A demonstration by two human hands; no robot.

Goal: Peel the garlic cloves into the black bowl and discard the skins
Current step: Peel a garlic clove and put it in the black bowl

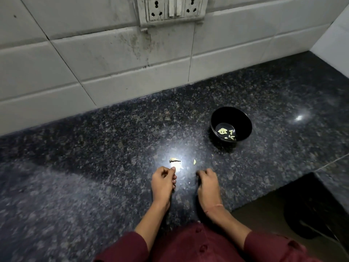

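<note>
Left hand and right hand rest on the counter, fingers curled; whether either pinches anything cannot be told. Just beyond them lie a garlic scrap and a loose clove. Peeled cloves sit in the black bowl, farther right.

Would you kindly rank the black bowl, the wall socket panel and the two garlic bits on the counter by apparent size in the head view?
1. socket panel, though it is cropped at the top and farther away, so it is not surely above the bowl
2. black bowl
3. stemmed garlic scrap
4. pale garlic piece
</note>
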